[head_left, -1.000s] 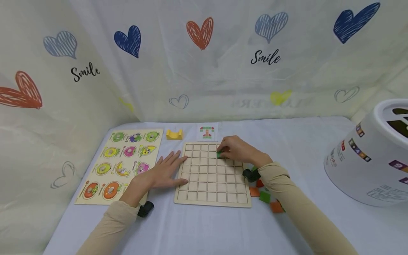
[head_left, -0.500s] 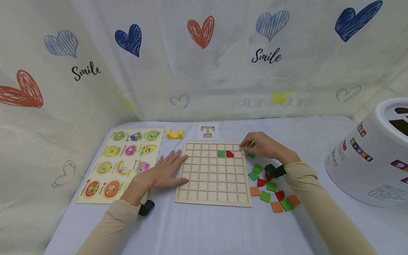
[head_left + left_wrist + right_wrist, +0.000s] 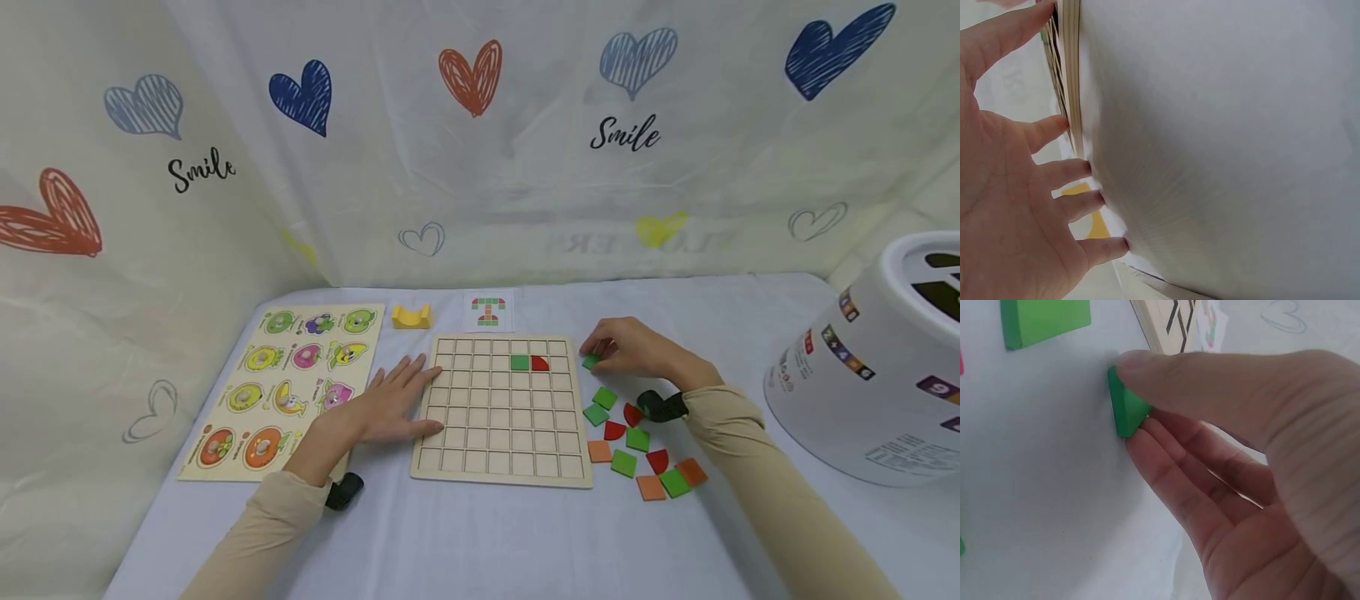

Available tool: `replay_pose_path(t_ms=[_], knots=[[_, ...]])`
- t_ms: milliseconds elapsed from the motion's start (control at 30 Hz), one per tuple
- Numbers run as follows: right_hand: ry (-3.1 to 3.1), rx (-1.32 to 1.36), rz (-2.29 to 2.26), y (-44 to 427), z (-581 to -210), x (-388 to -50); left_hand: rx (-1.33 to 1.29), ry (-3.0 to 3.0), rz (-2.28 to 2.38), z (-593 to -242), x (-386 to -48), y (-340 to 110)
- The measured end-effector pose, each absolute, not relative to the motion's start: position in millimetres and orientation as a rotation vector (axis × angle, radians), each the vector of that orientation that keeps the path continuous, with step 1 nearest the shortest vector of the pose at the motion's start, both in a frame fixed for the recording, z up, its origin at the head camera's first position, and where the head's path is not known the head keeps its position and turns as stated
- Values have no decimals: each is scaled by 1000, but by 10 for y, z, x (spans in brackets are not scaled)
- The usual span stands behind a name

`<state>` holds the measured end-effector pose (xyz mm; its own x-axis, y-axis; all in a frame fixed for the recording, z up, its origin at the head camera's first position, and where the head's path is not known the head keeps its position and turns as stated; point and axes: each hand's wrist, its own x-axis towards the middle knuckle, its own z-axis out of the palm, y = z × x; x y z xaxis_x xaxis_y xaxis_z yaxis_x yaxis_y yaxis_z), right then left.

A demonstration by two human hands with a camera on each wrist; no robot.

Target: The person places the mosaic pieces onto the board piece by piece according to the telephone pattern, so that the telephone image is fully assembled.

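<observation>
1. Pinching a green tile (image 3: 1129,414) between the fingers of the right hand (image 3: 637,348), just off the right edge of the grid board (image 3: 491,417), near its far corner.
2. Touching the grid board at left with straight, spread fingers of the left hand (image 3: 393,408).
3. Showing a green square (image 3: 520,362) and red quarter-round (image 3: 540,364) side by side on the grid.

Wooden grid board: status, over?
Right hand pinching flat green tile beside pale wooden grid board. Left hand spread at board's left edge. Green square, red quarter-circle on board. No obstruction seen.
</observation>
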<state>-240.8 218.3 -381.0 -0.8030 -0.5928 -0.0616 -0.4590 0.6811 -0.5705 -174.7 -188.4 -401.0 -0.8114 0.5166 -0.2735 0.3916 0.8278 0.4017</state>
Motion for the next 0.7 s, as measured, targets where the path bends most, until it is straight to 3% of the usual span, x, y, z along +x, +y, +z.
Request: replay_pose_path(t_ms=[700], knots=[[2677,-813,-856,2241,-3855,-2398,687,2639,477,-4006,-1739,-1892]])
